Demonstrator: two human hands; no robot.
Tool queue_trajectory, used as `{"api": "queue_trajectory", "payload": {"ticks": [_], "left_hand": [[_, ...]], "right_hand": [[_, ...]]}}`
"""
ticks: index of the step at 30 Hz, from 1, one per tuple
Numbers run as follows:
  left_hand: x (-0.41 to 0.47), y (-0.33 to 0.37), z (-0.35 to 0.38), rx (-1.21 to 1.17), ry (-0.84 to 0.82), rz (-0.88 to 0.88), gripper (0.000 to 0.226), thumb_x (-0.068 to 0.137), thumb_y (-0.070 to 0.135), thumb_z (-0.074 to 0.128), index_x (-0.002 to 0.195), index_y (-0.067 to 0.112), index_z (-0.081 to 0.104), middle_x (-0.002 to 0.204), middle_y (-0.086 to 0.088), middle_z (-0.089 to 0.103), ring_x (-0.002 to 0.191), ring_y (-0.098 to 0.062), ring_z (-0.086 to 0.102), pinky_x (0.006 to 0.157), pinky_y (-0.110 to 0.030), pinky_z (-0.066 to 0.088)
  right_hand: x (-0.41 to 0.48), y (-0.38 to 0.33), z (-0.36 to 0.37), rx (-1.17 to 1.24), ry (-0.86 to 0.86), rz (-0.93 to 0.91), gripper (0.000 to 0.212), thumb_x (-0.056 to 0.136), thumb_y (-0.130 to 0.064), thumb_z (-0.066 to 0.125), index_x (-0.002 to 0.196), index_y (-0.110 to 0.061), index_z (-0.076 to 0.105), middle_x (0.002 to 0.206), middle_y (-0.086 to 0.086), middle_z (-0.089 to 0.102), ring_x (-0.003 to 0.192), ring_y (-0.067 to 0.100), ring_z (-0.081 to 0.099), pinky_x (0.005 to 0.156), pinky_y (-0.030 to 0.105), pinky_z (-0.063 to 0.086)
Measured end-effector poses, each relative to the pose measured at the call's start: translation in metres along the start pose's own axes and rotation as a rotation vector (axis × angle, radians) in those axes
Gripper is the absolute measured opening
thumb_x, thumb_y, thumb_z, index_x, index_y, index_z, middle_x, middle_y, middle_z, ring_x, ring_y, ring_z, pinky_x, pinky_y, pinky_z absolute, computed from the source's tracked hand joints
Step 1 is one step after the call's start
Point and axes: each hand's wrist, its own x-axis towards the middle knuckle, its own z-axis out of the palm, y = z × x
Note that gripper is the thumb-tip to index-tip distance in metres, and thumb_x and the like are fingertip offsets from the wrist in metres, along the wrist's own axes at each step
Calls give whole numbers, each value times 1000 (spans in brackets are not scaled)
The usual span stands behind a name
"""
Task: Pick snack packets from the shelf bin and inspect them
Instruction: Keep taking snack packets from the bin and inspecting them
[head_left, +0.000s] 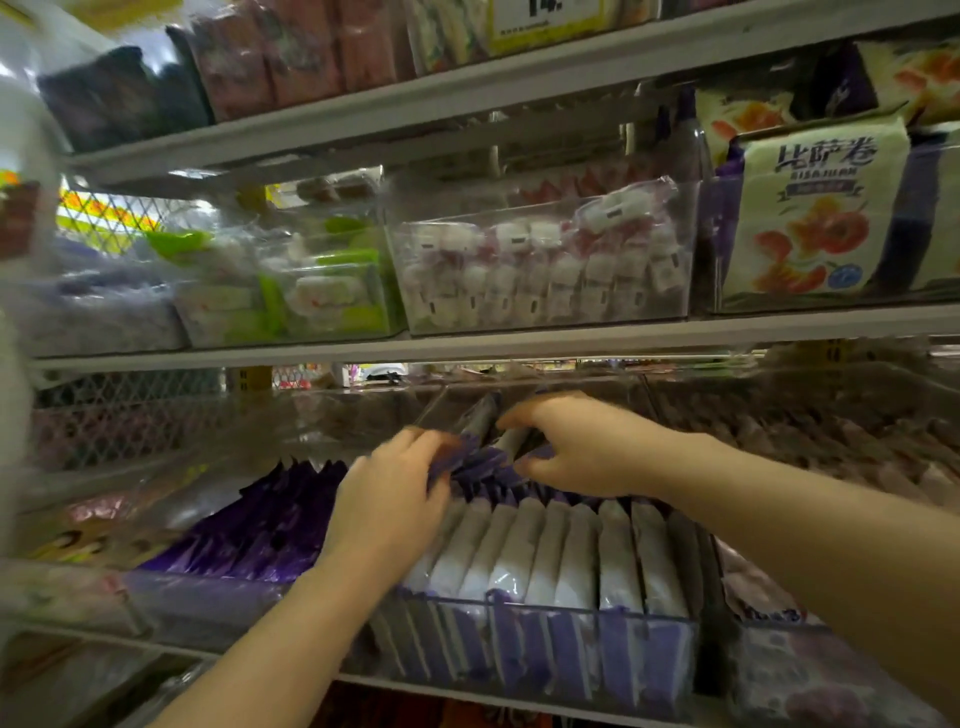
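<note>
A clear plastic shelf bin (571, 618) on the lower shelf holds a row of upright purple-and-white snack packets (587, 561). Both my hands reach into its back part. My left hand (395, 499) curls its fingers around the purple top edges of several packets. My right hand (576, 447) pinches the top of a tilted purple-and-white packet (483, 415) that sticks up behind the row. The image is somewhat blurred, so the exact grip of each finger is unclear.
A bin of dark purple packets (270, 525) lies to the left, brownish packets (810, 426) to the right. The shelf above carries clear bins of white-pink sweets (545, 270), green packs (311, 291) and a flower-printed bag (810, 218). A shelf edge (467, 338) runs just above my hands.
</note>
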Motion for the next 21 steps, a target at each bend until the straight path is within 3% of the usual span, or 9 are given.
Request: {"api": "queue_trajectory", "payload": {"ticks": [3, 5, 11, 14, 17, 19, 21], "left_hand": [[10, -9, 2, 58, -63, -28, 40, 91, 29, 57, 130, 34, 52, 127, 10, 56, 111, -19, 59, 88, -34, 45], [19, -9, 4, 110, -104, 0, 42, 92, 33, 55, 133, 36, 48, 132, 9, 53, 114, -21, 58, 90, -34, 43], [41, -4, 16, 392, -182, 79, 39, 93, 39, 52, 131, 27, 46, 130, 1, 58, 116, -25, 57, 101, -34, 34], [50, -3, 19, 456, -283, 23, 40, 94, 36, 56, 130, 24, 45, 127, -6, 61, 115, -29, 59, 87, -33, 39], [53, -1, 18, 409, -346, -18, 38, 95, 30, 57, 131, 24, 45, 125, -9, 62, 112, -33, 61, 78, -32, 40], [49, -3, 14, 349, -281, -10, 35, 96, 31, 52, 130, 24, 45, 119, -9, 64, 105, -33, 63, 79, -35, 48], [43, -6, 6, 222, -138, 2, 34, 95, 33, 50, 128, 26, 47, 110, -7, 66, 97, -31, 65, 76, -35, 51]], "right_hand": [[18, -4, 6, -28, -136, 43, 31, 88, -34, 59, 119, -29, 58, 115, -2, 61, 99, 20, 57, 79, 31, 47], [26, -2, 7, -72, -221, 77, 35, 90, -36, 57, 124, -25, 56, 120, 0, 59, 102, 22, 57, 82, 34, 48], [33, 15, 20, -23, -207, 63, 38, 93, -46, 54, 127, -29, 55, 132, -2, 54, 110, 21, 54, 91, 34, 44], [35, 25, 28, -10, -142, 66, 37, 93, -46, 53, 127, -31, 55, 134, -5, 53, 111, 19, 53, 81, 29, 41], [37, 32, 32, 17, -101, 59, 27, 92, -45, 55, 116, -33, 58, 123, -5, 58, 91, 12, 52, 63, 21, 35], [38, 35, 33, 39, -89, 55, 25, 91, -45, 56, 113, -35, 59, 121, -7, 58, 85, 7, 47, 62, 17, 33], [37, 37, 34, 63, -107, 61, 28, 91, -47, 56, 116, -36, 58, 124, -9, 56, 89, 5, 48, 70, 20, 37]]}}
